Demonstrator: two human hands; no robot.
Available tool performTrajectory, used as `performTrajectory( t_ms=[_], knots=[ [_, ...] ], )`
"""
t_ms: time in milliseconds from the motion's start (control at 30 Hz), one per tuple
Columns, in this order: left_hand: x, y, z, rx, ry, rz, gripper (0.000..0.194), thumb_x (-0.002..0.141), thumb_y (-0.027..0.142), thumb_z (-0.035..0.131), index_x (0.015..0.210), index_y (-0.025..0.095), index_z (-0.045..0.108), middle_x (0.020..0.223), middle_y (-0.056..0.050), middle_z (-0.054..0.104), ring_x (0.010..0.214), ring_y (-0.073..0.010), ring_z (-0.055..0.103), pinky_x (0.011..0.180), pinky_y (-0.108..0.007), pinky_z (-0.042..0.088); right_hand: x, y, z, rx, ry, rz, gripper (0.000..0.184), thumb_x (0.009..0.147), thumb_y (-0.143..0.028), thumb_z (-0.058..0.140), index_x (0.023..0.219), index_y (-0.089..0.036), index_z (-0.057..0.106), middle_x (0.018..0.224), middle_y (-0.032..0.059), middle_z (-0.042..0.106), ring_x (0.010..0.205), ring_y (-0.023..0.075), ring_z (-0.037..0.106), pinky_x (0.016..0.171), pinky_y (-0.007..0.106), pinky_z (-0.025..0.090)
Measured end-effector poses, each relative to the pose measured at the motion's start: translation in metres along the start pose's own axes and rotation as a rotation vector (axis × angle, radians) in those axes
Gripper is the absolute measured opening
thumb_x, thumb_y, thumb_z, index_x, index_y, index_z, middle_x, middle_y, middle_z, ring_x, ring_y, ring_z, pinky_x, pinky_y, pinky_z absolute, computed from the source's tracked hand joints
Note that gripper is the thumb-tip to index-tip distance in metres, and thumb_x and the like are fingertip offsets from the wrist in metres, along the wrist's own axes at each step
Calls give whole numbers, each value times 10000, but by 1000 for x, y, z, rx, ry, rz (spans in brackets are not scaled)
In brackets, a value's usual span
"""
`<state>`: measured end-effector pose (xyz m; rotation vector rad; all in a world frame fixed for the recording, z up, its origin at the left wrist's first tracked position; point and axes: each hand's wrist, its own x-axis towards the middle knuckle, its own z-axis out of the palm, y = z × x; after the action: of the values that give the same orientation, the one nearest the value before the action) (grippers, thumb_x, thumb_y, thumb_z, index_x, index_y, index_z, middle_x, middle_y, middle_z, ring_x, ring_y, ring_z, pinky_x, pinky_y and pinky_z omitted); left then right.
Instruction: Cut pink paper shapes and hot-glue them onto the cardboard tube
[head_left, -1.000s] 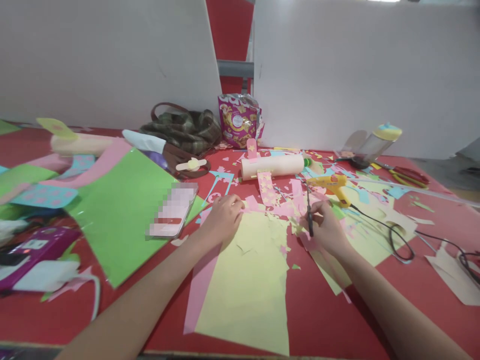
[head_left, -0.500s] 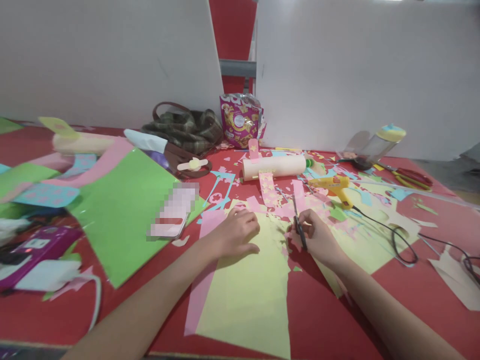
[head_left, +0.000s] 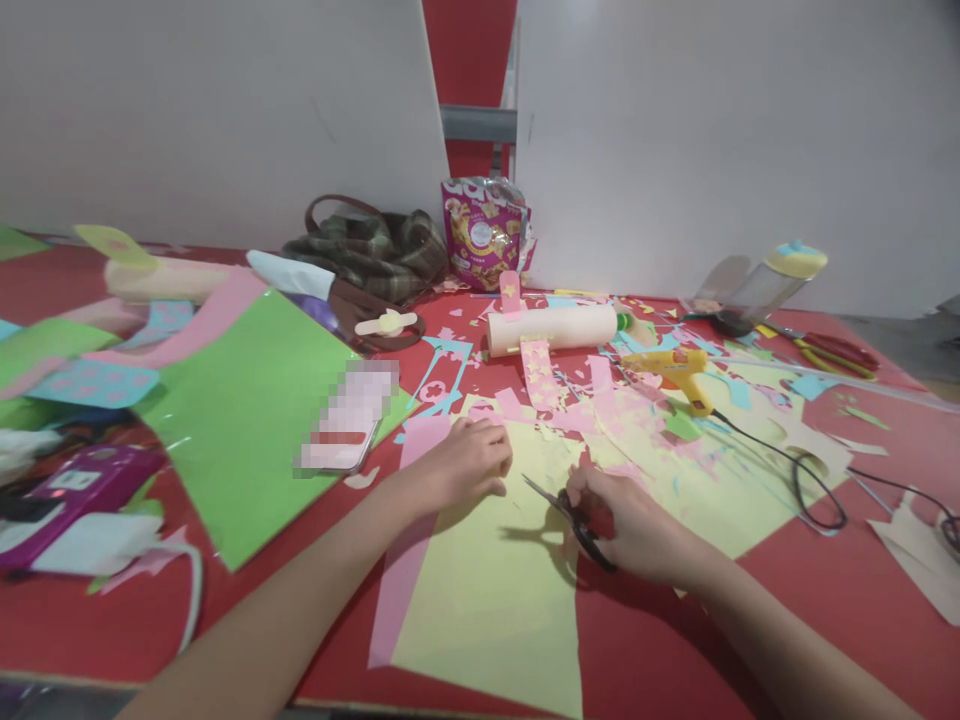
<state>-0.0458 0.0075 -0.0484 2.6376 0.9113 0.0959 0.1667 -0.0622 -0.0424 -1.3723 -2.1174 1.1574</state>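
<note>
My left hand (head_left: 469, 465) rests on a pale yellow sheet of paper (head_left: 487, 610), fingers curled and thumb drawn in near them. Whether anything is between its fingers is hidden. Black-handled scissors (head_left: 561, 500) are gripped in my right hand (head_left: 626, 515), held above the right side of the sheet. Their blades point up and left toward my left hand and cast a shadow on the paper. A pink sheet (head_left: 397, 590) shows from under the left edge of the yellow one.
Paper scraps surround a cream-coloured tube (head_left: 555, 330) with pink strips. A yellow glue gun (head_left: 675, 372) with a black cord lies right. Left are a phone (head_left: 352, 415) on green sheets (head_left: 225, 430) and a purple power strip (head_left: 82, 495). Behind stand a snack bag (head_left: 484, 230) and clear bottle (head_left: 776, 285).
My right hand has moved left and toward me with the scissors, which now tilt left over the yellow sheet. My left hand's fingers have curled in more, staying in place.
</note>
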Motion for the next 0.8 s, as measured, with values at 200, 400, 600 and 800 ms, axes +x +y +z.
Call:
performTrajectory(
  t_ms=[200,400,600,800],
  knots=[
    [-4,26,11,-48,147,-48,220,762,373,488,758,154,513,815,-26,501,771,-162,435,736,-315,291,1,3,-1,225,123,55,242,631,-98,550,734,-229,374,657,-29,545,599,136,540,559,244,422],
    [-5,58,28,-105,136,-61,533,613,505,602,1003,162,481,990,-64,489,925,-237,391,806,-382,288,5,8,3,440,320,85,307,616,-104,610,737,-237,361,673,-38,524,614,138,561,599,268,447],
    [0,61,35,-115,139,-123,258,763,338,510,976,196,542,1024,-61,519,955,-236,401,813,-416,286,8,15,6,491,409,69,308,616,-131,620,742,-233,359,710,-25,515,621,137,548,570,269,452],
    [1,50,33,-325,276,-194,168,759,281,520,878,197,603,966,-47,533,941,-196,442,835,-377,323,7,13,5,560,426,49,332,608,-166,637,757,-242,351,702,-35,508,618,135,554,594,284,467]
  ],
)
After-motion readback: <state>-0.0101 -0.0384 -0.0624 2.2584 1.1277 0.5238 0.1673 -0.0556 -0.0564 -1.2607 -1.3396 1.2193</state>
